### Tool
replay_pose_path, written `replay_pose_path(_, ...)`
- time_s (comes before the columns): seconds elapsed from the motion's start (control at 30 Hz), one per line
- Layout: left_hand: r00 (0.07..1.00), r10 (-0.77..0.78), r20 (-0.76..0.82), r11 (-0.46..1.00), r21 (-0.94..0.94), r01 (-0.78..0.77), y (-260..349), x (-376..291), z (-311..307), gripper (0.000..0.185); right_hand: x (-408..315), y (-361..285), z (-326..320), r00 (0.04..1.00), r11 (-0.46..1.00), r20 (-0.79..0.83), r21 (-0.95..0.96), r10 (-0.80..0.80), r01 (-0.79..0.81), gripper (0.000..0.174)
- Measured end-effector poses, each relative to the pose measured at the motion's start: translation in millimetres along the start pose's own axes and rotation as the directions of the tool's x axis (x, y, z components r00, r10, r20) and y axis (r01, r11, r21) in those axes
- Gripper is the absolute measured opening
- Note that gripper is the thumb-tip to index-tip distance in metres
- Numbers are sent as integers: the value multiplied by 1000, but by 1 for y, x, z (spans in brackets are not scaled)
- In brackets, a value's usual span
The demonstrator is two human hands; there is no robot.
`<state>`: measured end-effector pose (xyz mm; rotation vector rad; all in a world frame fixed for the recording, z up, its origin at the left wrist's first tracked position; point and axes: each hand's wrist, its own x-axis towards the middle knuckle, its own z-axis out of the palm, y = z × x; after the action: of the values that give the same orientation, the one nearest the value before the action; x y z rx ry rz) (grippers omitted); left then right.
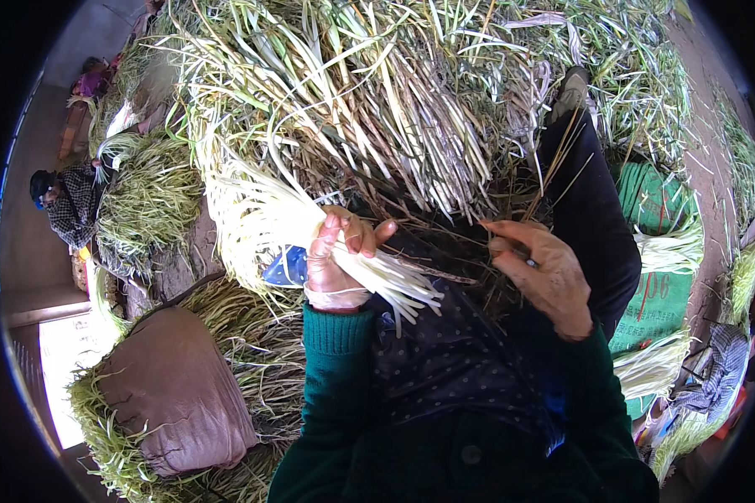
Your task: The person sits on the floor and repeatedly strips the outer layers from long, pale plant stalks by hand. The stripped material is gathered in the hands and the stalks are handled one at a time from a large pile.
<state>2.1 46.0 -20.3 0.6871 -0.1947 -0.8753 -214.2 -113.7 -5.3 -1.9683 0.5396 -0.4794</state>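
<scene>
My left hand (pixel 343 258), with what looks like a thin clear glove bunched at the wrist, is wrapped around a bundle of pale, leek-like stalks (pixel 390 280). The white ends point toward my lap, and the yellowish leaves fan out to the upper left. A thin brown dry stalk (pixel 443 270) lies across the bundle's lower end. My right hand (pixel 544 267) is to the right, thumb and fingers bent close together near thin dry strands; whether it pinches one is unclear. Just beyond both hands lies a large heap of untrimmed stalks (pixel 409 126), with brown outer skins.
A brown wrapped bundle or cushion (pixel 182 390) rests on leaves at left. Green printed sacks (pixel 651 308) with pale bundles (pixel 651 371) on them lie at right. My dark-trousered leg (pixel 582 176) extends forward. Another person (pixel 72 204) works among stalks at far left.
</scene>
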Motion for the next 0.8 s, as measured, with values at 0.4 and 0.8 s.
replay_pose_path(0.4, 974, -67, -215, 983, 155, 102, -7, -10, 0, 25, 19, -5, 33, 965, 979, 248, 162, 80, -123, 23)
replay_pose_path(0.8, 926, -40, -376, 936, 311, 167, -18, -6, 0, 25, 17, -22, 30, 895, 801, 396, -457, -205, 386, 17)
